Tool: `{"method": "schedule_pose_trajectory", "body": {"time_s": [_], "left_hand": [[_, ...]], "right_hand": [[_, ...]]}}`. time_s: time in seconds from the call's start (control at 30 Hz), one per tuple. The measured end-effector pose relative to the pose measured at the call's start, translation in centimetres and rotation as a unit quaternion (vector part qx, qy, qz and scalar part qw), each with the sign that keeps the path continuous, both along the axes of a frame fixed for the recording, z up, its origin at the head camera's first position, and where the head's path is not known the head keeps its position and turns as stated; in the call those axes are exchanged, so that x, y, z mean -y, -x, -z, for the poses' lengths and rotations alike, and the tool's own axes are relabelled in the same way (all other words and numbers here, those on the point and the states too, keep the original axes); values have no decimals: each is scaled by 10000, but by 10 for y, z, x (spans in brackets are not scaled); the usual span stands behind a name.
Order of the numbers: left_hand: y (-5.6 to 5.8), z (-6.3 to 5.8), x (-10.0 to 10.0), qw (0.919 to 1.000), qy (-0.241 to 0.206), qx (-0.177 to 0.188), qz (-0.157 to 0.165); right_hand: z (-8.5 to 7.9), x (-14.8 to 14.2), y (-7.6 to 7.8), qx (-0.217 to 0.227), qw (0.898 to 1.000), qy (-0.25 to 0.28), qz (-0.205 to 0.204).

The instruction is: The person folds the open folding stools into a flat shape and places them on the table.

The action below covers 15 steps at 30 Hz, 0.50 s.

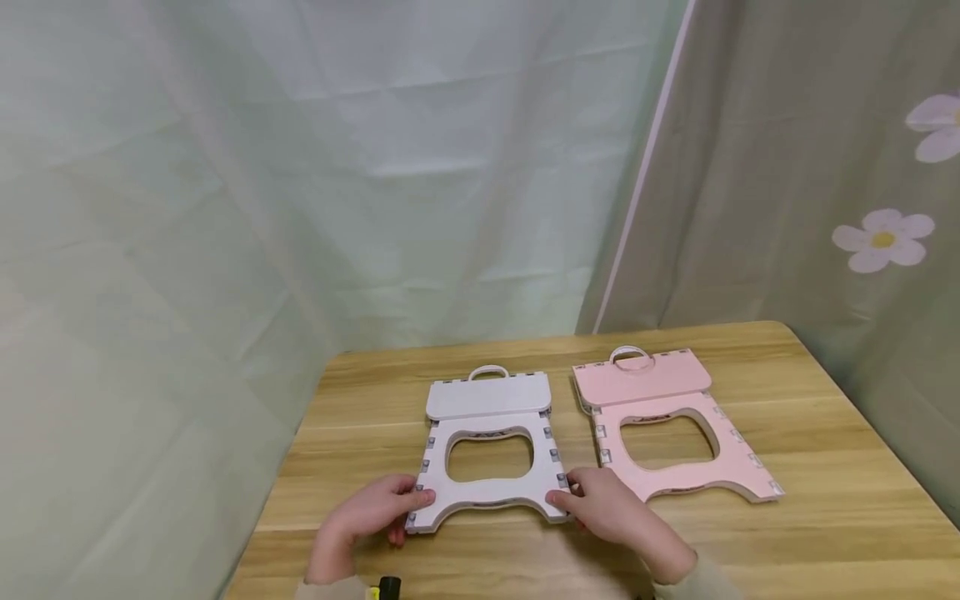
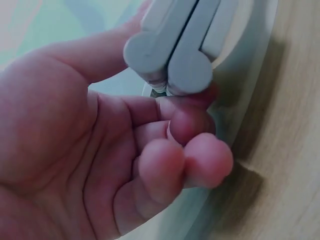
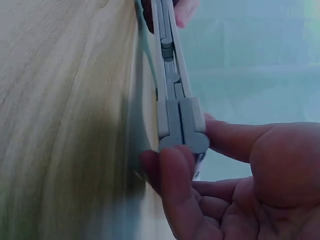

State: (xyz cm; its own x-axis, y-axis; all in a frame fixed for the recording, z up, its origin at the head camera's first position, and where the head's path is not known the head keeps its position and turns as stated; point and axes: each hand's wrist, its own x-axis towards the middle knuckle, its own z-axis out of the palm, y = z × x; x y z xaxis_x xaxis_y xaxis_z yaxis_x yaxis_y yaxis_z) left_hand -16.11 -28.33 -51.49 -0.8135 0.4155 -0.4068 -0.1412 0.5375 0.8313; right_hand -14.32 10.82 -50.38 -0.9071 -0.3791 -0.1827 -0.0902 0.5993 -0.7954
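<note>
A white folding step stool, folded flat with a small loop handle at its far end, lies over the wooden table. My left hand grips its near left corner, thumb on top and fingers beneath. At the near right corner my right hand pinches it the same way. The left wrist view shows the stool's grey leg ends between thumb and curled fingers. In the right wrist view the stool's folded edge stands apart from the table surface at the near end. A pink folding step stool lies folded to the right.
The wooden table has rounded far corners. Behind it hang a pale curtain and a grey-green one with flowers. A small black and yellow object shows at the bottom edge beside the left sleeve.
</note>
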Motion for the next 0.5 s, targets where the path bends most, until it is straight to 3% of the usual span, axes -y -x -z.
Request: {"method": "schedule_pose_trajectory", "body": {"time_s": [0.3, 0.43, 0.5], "left_hand": [[-1, 0, -4, 9968, -519, -243, -566], [2, -3, 0, 9954, -317, -429, -796], [7, -5, 2, 9921, -121, -645, -1073]], "right_hand": [[-1, -1, -3, -518, 9976, -417, -171], [-4, -4, -3, -753, 9953, -576, -185], [-10, -10, -3, -758, 9954, -570, -96]]}}
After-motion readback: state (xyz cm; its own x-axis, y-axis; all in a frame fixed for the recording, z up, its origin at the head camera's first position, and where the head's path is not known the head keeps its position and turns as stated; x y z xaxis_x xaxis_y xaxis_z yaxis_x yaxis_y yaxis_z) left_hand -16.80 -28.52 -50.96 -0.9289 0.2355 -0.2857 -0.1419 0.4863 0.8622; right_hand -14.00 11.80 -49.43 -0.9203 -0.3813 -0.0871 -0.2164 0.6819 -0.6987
